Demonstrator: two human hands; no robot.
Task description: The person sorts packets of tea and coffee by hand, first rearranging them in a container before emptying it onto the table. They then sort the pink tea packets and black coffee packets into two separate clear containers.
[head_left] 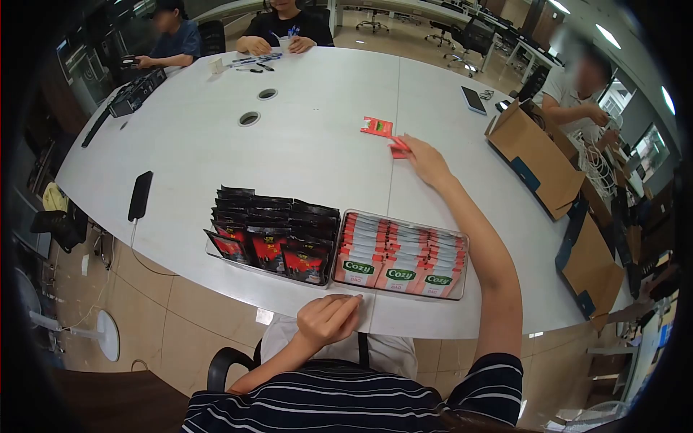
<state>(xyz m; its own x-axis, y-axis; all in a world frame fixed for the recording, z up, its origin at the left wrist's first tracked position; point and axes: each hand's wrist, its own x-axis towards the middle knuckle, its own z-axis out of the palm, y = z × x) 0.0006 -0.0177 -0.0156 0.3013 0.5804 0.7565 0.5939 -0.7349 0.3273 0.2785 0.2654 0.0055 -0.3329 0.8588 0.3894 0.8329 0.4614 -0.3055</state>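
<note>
Reaching across table (pixel 310 155) to red packets (pixel 377 128) with right hand (pixel 427 162) of undiscernible grip and left hand (pixel 330 320) curled closed; likely calls next for careful fingertip control.

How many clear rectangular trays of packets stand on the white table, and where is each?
2: the left tray, holding shiny black-and-red sachets, by the near edge of the table; the right tray, holding pink-and-white packets, immediately beside it. No others show.
</note>
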